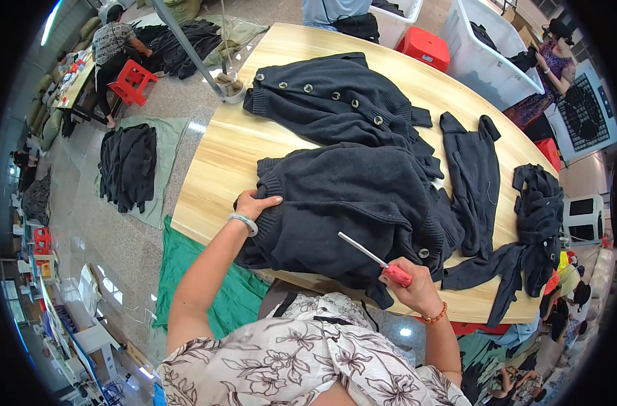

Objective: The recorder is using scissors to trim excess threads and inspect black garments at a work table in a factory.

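A dark knitted sweater (349, 193) lies in front of me on the table. At its left end my left hand (254, 205) is closed on the ribbed edge, thumb on top. My right hand (418, 291) is closed around the red handle of a screwdriver-like tool (364, 250). The tool's straight metal shaft points up and left over the sweater; the kind of tip is too small to make out. One button shows on the near sweater, close to the right hand. Beyond it lies a dark buttoned cardigan (328, 98), with several large buttons along its front.
More dark knitwear (472, 183) and a bunched garment (538, 210) lie on the right of the wooden table (210, 159). Past the far edge stand a red stool (423, 47) and a white bin (487, 64), with a person beside it. A green cloth (186, 277) covers floor at left.
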A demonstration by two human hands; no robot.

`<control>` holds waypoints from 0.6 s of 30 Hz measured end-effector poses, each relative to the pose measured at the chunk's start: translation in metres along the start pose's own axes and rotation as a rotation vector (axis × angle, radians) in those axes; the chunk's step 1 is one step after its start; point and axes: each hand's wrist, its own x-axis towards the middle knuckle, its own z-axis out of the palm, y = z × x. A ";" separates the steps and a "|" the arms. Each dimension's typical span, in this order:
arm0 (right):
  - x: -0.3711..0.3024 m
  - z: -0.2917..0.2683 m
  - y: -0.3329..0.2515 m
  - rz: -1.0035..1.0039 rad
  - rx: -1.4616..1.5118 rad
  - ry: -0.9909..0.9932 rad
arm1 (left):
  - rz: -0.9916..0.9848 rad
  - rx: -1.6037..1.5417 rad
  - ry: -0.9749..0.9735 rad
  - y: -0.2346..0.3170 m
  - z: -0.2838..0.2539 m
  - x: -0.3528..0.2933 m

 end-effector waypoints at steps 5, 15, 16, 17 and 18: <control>-0.010 0.003 0.001 -0.057 -0.006 -0.012 | -0.012 -0.029 -0.058 -0.016 -0.007 0.001; -0.031 0.006 0.011 -0.010 -0.043 -0.068 | 1.087 0.956 0.517 -0.019 0.032 -0.084; -0.032 0.007 0.012 -0.015 -0.045 -0.071 | 1.064 0.926 0.521 -0.033 0.036 -0.082; -0.033 0.008 0.015 -0.008 -0.042 -0.066 | 0.987 0.907 0.536 -0.047 0.038 -0.076; -0.033 0.009 0.016 -0.001 -0.040 -0.061 | 0.934 0.782 0.543 -0.051 0.038 -0.072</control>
